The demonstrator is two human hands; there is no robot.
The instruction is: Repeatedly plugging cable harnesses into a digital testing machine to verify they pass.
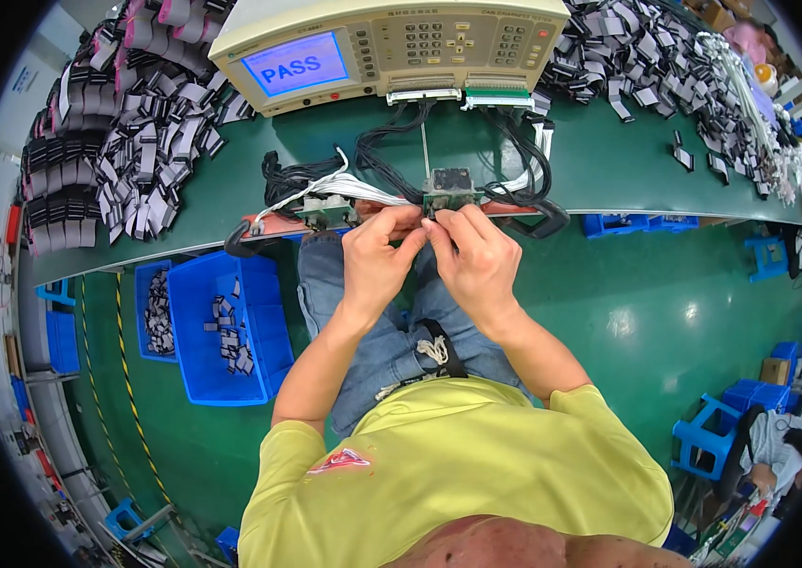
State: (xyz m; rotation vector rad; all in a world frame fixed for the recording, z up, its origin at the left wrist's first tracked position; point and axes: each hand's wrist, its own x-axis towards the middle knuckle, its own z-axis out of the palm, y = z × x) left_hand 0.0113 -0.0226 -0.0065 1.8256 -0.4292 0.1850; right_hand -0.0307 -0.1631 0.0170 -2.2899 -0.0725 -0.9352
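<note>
At the bench's front edge, my left hand (382,254) and my right hand (479,257) meet with thumbs and forefingers closed in a pinch. The fingers hide whatever is between them. Just beyond the fingertips sits a small test fixture (450,182) with a dark top and a green circuit board. White wires (377,192) and black wires (390,142) run to it from the sides. Left of my left hand, a second green board with pale connectors (327,212) is mounted on the same edge.
A beige cable tester (392,57) with a lit blue screen stands behind the fixture. Short grey ribbon cables lie heaped at left (160,156) and right (642,57) on the green bench (609,156). Blue bins (195,364) holding more cables stand lower left. A blue stool (704,435) is at right.
</note>
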